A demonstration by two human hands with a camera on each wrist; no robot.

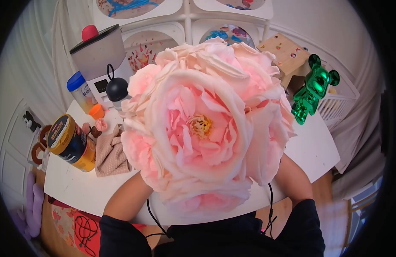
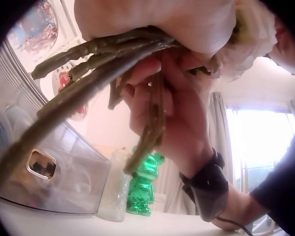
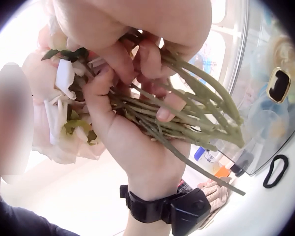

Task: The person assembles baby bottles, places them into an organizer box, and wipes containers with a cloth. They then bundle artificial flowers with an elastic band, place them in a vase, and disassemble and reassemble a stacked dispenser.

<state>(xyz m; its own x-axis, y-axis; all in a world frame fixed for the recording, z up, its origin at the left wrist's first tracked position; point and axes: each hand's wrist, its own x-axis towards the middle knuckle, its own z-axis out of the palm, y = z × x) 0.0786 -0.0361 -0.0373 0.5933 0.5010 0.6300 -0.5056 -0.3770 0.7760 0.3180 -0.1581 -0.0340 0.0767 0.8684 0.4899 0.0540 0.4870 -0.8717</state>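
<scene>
A large bunch of pale pink roses (image 1: 200,128) fills the middle of the head view and hides both hands there. In the right wrist view my left hand (image 3: 130,140) wraps its fingers around the bundle of green stems (image 3: 196,115), just below the blooms. My right hand (image 2: 169,108) shows in the left wrist view, fingers curled at the top of the stems and pinching some of them close beside the left hand. The stem ends fan out away from both palms, several of them splayed apart.
On the white table (image 1: 313,152) stand a shiny green bear figurine (image 1: 313,88), a yellow-and-black tub (image 1: 71,143), a blue-lidded jar (image 1: 81,90) and a folded cloth (image 1: 112,152). A textured clear vase (image 2: 115,189) and a transparent box (image 2: 64,172) stand behind the stems.
</scene>
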